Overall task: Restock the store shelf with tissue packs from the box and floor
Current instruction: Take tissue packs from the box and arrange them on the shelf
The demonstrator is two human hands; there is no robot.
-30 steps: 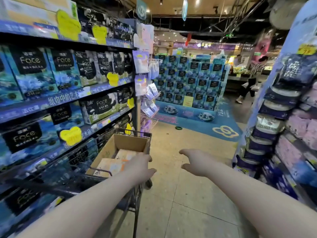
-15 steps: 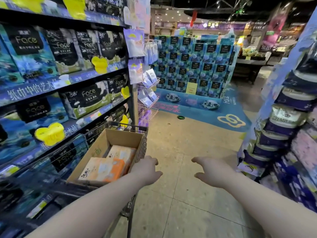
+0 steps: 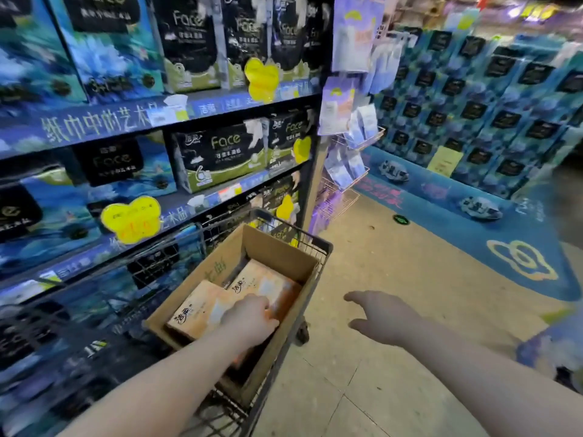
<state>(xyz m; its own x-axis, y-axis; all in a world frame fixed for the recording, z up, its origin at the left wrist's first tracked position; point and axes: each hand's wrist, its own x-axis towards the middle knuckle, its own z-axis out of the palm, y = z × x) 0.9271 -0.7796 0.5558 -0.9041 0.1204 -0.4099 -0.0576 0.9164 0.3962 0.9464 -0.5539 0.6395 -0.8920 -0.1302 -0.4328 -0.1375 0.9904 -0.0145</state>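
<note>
A cardboard box (image 3: pixel 284 250) sits in a wire shopping cart (image 3: pixel 318 246) beside the store shelf (image 3: pixel 94 124). Two orange tissue packs lie in the box: a near one (image 3: pixel 195 310) and a far one (image 3: pixel 262 280). My left hand (image 3: pixel 249 320) reaches into the box and lies on the near pack, its fingers bent down over the pack's right edge. My right hand (image 3: pixel 381 316) hovers open above the floor to the right of the cart, fingers spread, holding nothing.
The shelf at left holds blue and black "Face" tissue packs with yellow price tags (image 3: pixel 132 217). A wire rack of hanging packets (image 3: pixel 347 127) stands at the shelf's end. A stacked blue display (image 3: pixel 473 105) fills the back. Beige floor tiles (image 3: pixel 394 247) lie to the cart's right.
My view has moved closer and tilted down. My left hand went from above the cart's edge down into the box onto the near orange pack. The right hand stays open.
</note>
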